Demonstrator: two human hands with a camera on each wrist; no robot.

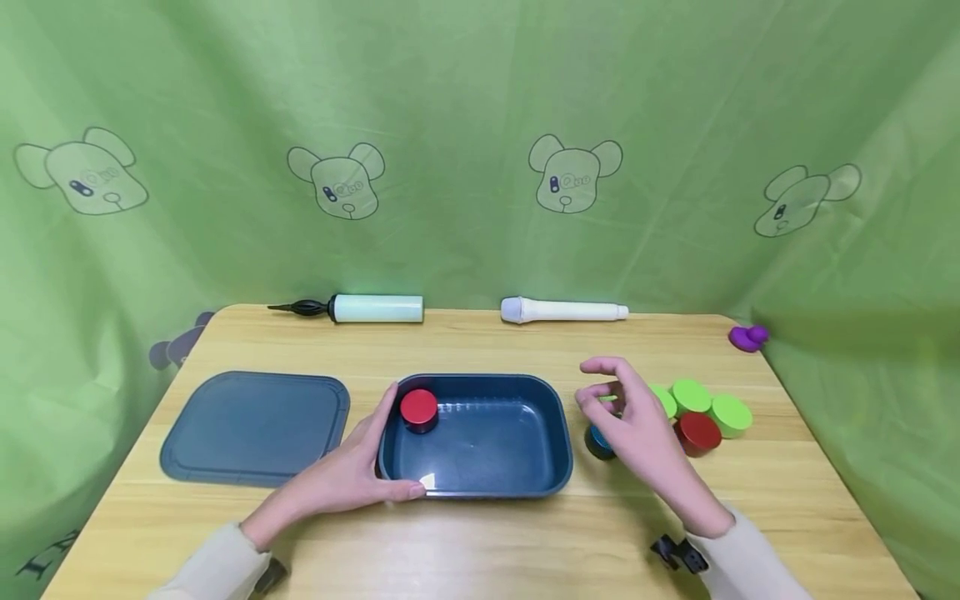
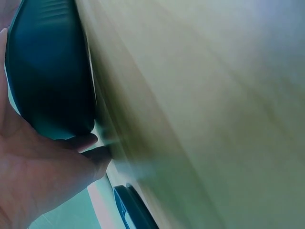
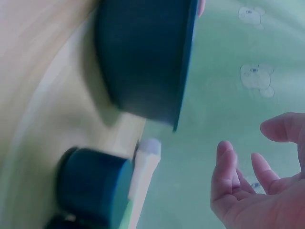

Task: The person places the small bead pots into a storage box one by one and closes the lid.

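Observation:
A dark blue box (image 1: 480, 442) stands on the table with a red-lidded jar (image 1: 419, 410) in its back left corner. My left hand (image 1: 352, 471) holds the box's left end, thumb at the front rim; the left wrist view shows this hand (image 2: 43, 167) against the box wall (image 2: 52, 71). My right hand (image 1: 637, 425) is raised above the jars at the right, fingers bent and apart with nothing between them. Beneath it a blue-lidded jar (image 1: 599, 443) is partly hidden; the right wrist view shows this jar (image 3: 93, 186) beside the hand (image 3: 267, 191).
Several green-lidded jars (image 1: 730, 414) and a dark red-lidded jar (image 1: 699, 433) stand at the right. A dark blue lid (image 1: 255, 427) lies at the left. Along the back lie a pump (image 1: 378, 308) and a white microphone-shaped object (image 1: 566, 311); a purple object (image 1: 748, 337) is at the back right corner.

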